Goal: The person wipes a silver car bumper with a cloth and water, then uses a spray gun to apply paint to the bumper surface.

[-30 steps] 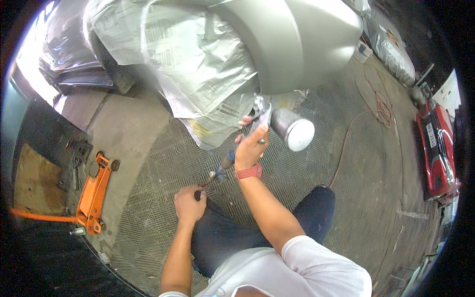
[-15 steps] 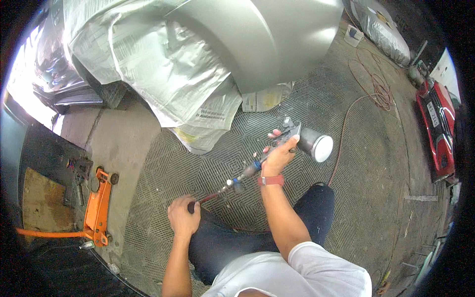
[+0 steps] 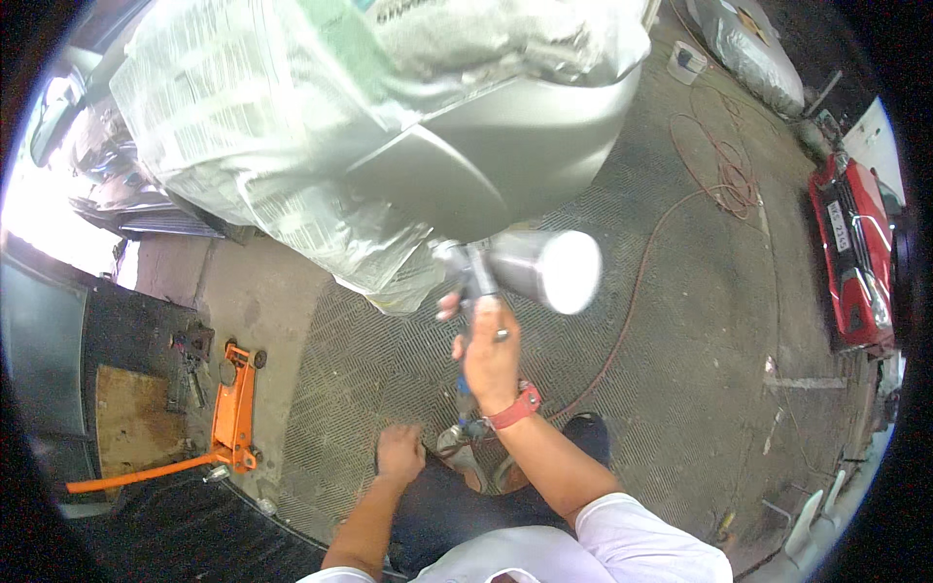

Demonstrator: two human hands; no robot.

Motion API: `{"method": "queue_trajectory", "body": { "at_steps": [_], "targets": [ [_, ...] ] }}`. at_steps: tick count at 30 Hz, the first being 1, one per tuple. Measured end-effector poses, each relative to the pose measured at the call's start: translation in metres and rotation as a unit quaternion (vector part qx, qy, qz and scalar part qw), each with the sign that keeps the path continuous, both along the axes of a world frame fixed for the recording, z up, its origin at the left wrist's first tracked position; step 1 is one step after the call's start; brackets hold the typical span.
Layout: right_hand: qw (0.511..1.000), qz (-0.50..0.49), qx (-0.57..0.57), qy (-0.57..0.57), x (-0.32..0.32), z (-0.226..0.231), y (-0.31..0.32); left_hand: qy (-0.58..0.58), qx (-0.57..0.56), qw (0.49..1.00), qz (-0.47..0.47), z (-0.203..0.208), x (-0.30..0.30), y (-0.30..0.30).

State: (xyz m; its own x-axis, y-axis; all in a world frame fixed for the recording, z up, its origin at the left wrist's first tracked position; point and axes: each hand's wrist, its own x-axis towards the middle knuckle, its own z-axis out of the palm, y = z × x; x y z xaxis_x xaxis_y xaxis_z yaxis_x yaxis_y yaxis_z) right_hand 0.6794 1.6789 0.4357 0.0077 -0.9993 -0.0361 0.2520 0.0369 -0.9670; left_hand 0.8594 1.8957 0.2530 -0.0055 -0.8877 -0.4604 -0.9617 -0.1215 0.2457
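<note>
My right hand (image 3: 491, 355) is wrapped round the grip of a spray gun (image 3: 475, 272), slightly blurred by motion. The gun's metal cup (image 3: 517, 260) tilts to the right, its white round end facing up toward me. Its nozzle end is close to a silver-grey car body panel (image 3: 437, 160) and the masking paper (image 3: 364, 257) hanging beside it. My left hand (image 3: 399, 453) is low by my knee, fingers curled round the air hose (image 3: 442, 449) below the gun; its grip is partly hidden.
An orange floor jack (image 3: 233, 418) stands at left beside a brown board (image 3: 136, 418). The red hose (image 3: 641, 257) trails over the patterned floor to coils at upper right. A white bucket (image 3: 686, 63) and a red car bumper (image 3: 855, 253) are along the right.
My right hand has swung the spray gun left and up toward the panel. My left hand has shifted slightly right and down. The view has moved, showing more of the paper-covered car.
</note>
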Motion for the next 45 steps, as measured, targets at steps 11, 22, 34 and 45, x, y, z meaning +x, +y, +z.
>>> {"method": "queue_trajectory", "body": {
  "at_steps": [11, 22, 34, 45],
  "targets": [
    [0.981, -0.094, 0.087, 0.143, -0.105, 0.203, -0.052, 0.332, 0.310, 0.889, -0.055, 0.103, -0.116, 0.082],
    [0.987, -0.089, 0.101, 0.085, -0.104, 0.241, -0.070, 0.129, 0.236, 0.962, 0.046, 0.153, -0.026, 0.078],
    [0.987, 0.035, 0.123, 0.097, -0.290, 0.251, -0.209, 0.094, 0.210, 0.973, 0.013, 0.219, -0.210, -0.042],
    [0.975, 0.086, 0.098, 0.182, -0.482, 0.261, -0.452, 0.270, 0.119, 0.952, 0.079, 0.273, -0.451, -0.184]
  ]
}}
